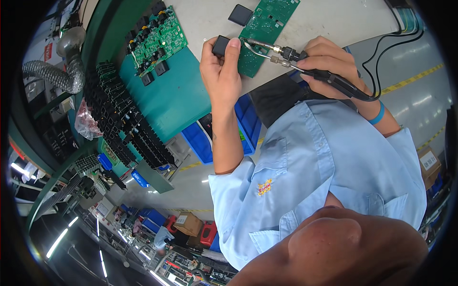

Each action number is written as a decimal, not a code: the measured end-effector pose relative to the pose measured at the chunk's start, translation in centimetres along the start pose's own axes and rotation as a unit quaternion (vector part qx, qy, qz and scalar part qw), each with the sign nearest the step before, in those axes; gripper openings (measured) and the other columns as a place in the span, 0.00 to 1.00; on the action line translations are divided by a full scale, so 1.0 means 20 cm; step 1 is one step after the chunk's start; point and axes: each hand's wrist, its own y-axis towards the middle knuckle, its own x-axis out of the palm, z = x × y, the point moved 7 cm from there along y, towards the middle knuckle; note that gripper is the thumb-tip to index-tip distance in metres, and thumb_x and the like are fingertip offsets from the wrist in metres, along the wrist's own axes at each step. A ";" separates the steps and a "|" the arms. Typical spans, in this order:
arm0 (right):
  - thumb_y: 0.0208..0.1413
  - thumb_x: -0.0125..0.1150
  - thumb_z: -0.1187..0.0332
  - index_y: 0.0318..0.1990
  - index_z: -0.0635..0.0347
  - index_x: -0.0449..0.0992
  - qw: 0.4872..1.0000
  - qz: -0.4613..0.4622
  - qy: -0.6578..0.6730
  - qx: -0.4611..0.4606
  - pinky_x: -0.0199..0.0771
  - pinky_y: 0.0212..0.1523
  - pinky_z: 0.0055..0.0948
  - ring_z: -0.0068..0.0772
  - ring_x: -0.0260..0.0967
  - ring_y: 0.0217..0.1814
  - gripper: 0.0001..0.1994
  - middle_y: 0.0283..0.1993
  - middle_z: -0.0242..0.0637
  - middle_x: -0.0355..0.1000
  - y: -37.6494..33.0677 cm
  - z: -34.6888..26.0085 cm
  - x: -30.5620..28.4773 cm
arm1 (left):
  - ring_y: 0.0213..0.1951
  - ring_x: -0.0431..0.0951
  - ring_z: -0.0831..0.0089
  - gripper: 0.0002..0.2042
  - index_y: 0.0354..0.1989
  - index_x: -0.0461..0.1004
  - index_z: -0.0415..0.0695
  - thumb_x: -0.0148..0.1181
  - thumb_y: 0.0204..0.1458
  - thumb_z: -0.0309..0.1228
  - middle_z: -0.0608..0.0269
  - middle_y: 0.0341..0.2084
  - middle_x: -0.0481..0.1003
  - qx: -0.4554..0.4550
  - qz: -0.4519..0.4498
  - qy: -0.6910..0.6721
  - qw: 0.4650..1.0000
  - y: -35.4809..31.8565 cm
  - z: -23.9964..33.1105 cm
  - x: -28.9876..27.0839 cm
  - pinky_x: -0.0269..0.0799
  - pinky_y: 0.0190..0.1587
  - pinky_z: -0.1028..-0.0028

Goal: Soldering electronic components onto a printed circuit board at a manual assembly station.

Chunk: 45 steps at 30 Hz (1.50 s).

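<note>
My left hand (221, 66) is closed, pinching a black square block-shaped part (220, 45) between thumb and fingers at the left edge of a green circuit board (271, 21). Whether that block is fixed to the board, I cannot tell. In my right hand (329, 62) is a soldering iron (329, 80) with a black handle and two slender metal tips. Both tips reach left over the board, close to my left thumb. A second black block (240, 15) sits at the board's left edge, farther away.
A populated circuit board (160, 40) lies on the green mat (179, 102) at left. Dark racks of parts (131, 114) line the bench's left side. Below the bench edge is a blue bin (198, 143). Black cables (377, 62) loop beside my right wrist.
</note>
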 end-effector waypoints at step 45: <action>0.58 0.69 0.79 0.60 0.63 0.78 0.946 0.231 -0.217 0.063 0.72 0.47 0.23 0.28 0.72 0.43 0.22 0.53 0.37 0.77 -0.01 0.24 -0.57 | 0.42 0.81 0.68 0.20 0.54 0.71 0.30 0.61 0.68 0.38 0.48 0.45 0.78 0.040 0.124 0.052 0.990 1.09 0.28 -0.82 0.78 0.47 0.72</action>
